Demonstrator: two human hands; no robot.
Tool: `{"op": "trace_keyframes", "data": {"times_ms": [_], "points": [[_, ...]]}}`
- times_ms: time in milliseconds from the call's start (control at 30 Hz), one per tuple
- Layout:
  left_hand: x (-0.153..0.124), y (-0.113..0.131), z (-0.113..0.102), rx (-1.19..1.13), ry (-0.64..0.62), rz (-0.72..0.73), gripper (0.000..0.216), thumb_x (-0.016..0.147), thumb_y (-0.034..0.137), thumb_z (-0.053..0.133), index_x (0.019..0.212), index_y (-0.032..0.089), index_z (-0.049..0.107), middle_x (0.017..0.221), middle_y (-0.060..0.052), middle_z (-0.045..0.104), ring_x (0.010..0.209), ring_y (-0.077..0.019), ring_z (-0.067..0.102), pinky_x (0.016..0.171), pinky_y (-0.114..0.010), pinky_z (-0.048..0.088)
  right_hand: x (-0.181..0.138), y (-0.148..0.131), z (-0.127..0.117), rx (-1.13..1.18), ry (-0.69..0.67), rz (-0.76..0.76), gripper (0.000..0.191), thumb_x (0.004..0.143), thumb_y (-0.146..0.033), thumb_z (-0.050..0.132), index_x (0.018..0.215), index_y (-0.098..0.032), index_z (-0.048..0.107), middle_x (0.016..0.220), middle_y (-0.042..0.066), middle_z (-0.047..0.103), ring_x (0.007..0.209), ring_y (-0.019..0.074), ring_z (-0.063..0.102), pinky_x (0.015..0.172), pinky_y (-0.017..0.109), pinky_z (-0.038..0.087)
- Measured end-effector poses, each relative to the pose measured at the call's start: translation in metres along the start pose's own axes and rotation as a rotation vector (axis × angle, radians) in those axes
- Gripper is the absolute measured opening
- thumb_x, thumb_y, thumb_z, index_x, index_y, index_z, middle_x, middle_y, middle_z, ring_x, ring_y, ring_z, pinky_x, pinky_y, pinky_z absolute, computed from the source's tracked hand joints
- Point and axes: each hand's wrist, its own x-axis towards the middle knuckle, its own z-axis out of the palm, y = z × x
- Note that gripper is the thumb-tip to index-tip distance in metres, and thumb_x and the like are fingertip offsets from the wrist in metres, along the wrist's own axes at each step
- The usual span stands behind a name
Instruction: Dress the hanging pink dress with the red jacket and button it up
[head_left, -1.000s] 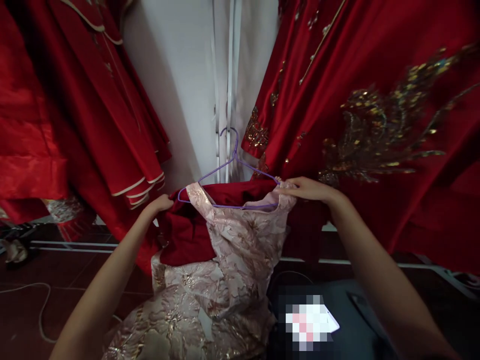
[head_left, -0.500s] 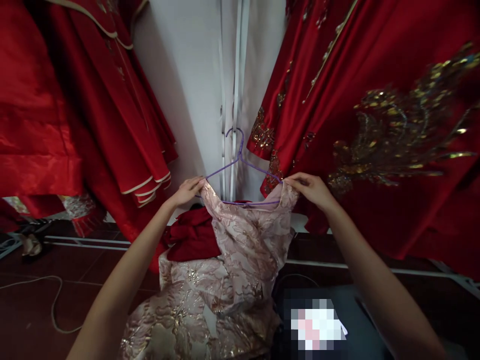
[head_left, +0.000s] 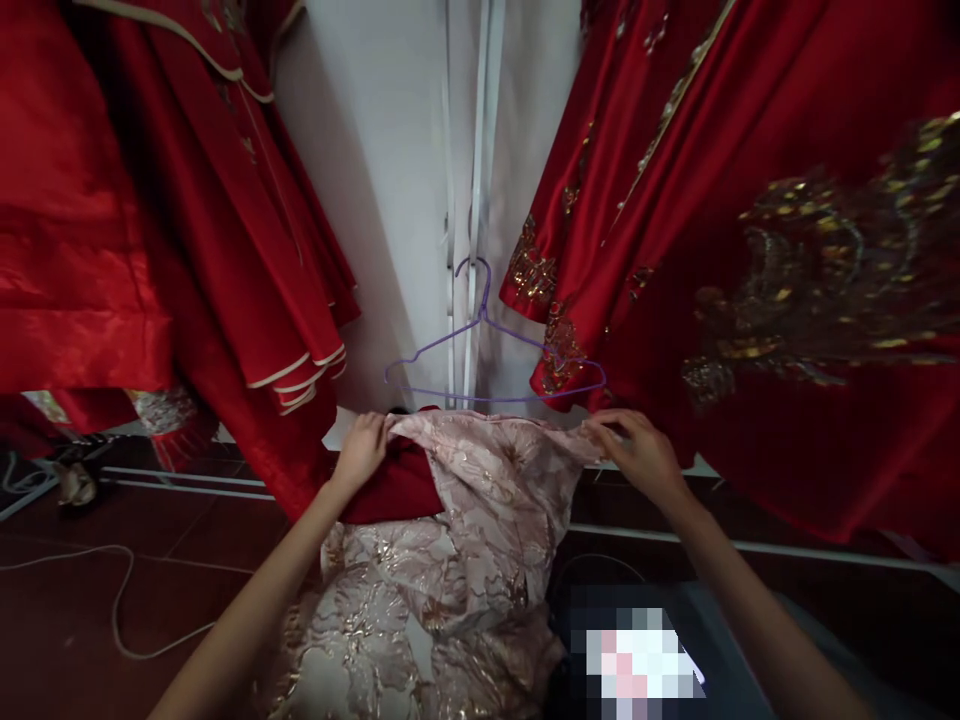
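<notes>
A pale pink dress (head_left: 487, 500) with a gold floral pattern is stretched between my hands, its lower part bunched toward me. My left hand (head_left: 363, 450) pinches the dress at its upper left corner. At the upper right corner my right hand (head_left: 637, 447) grips it between thumb and fingers. Just above the neckline hangs a purple wire hanger (head_left: 484, 318), its hook by a white metal post. The hanger is bare and apart from the dress. Dark red cloth (head_left: 397, 490) lies behind the dress on the left.
Red garments (head_left: 247, 200) hang at the left, and red gowns with gold beading (head_left: 787, 270) at the right. A white post (head_left: 476, 180) stands between them. A cable (head_left: 124, 600) runs over the dark floor; shoes (head_left: 75, 485) sit far left. A blurred bright patch (head_left: 637, 655) is lower right.
Both hands have drawn the dress shoulders off the hanger and down toward me. The hanger's arms now show fully. The neckline is pulled wider and straighter.
</notes>
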Motion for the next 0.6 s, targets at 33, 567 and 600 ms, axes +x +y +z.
{"op": "trace_keyframes", "data": {"times_ms": [33,567,600], "points": [[0.001,0.016,-0.003,0.034,0.039,0.077,0.028,0.090,0.030,0.033,0.097,0.016,0.057,0.097,-0.011,0.061,0.091,-0.0209,0.054,0.081,-0.034,0.041,0.001,-0.011,-0.002,0.005,-0.027,-0.087,0.021,0.081,-0.041,0.052,0.086,-0.024,0.063,0.103,0.007,0.066,0.103,0.0251,0.058,0.090,0.042,0.044],[0.045,0.099,0.025,-0.154,-0.162,0.451,0.028,0.091,0.028,0.035,0.100,0.023,0.061,0.127,-0.003,0.051,0.123,-0.0214,0.036,0.110,-0.046,0.021,0.051,0.029,-0.020,0.151,0.280,0.190,0.026,0.083,-0.047,0.042,0.093,-0.023,0.048,0.123,0.016,0.054,0.107,0.0286,0.055,0.089,0.043,0.042],[0.043,0.099,0.022,-0.156,-0.163,0.455,0.029,0.091,0.029,0.034,0.101,0.023,0.061,0.126,-0.003,0.051,0.124,-0.0215,0.035,0.110,-0.046,0.020,0.051,0.030,-0.024,0.144,0.287,0.218,0.025,0.084,-0.047,0.042,0.092,-0.024,0.048,0.119,0.017,0.057,0.102,0.0287,0.057,0.085,0.041,0.043]]}}
